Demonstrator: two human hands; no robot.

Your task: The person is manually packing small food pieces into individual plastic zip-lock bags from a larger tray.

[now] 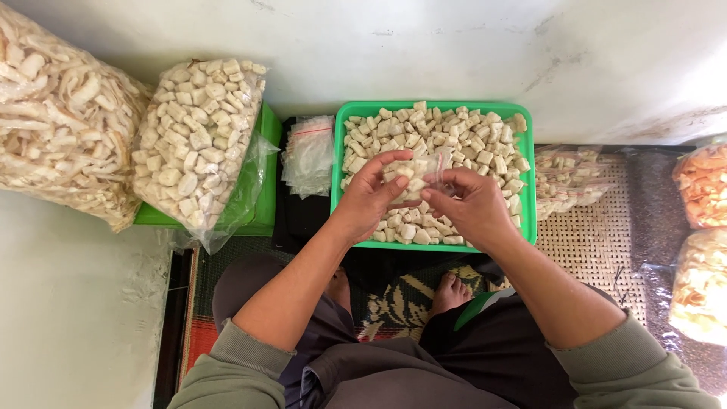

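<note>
A green plastic tray (pixel 528 189) on the floor in front of me is full of small pale square crackers (pixel 462 136). Above it, both hands hold a small clear plastic bag (pixel 425 173) with a few crackers inside. My left hand (pixel 371 195) pinches the bag's left side between thumb and fingers. My right hand (pixel 469 203) grips its right edge with the fingertips. My bare feet (pixel 448 291) show just below the tray.
A stack of small clear bags (pixel 309 155) lies left of the tray. Two big bags of crackers (pixel 198 140) (pixel 60 113) stand at far left, one on a green box. Filled small packets (pixel 568 178) lie right of the tray; orange and pale snack bags (pixel 703 189) sit at the right edge.
</note>
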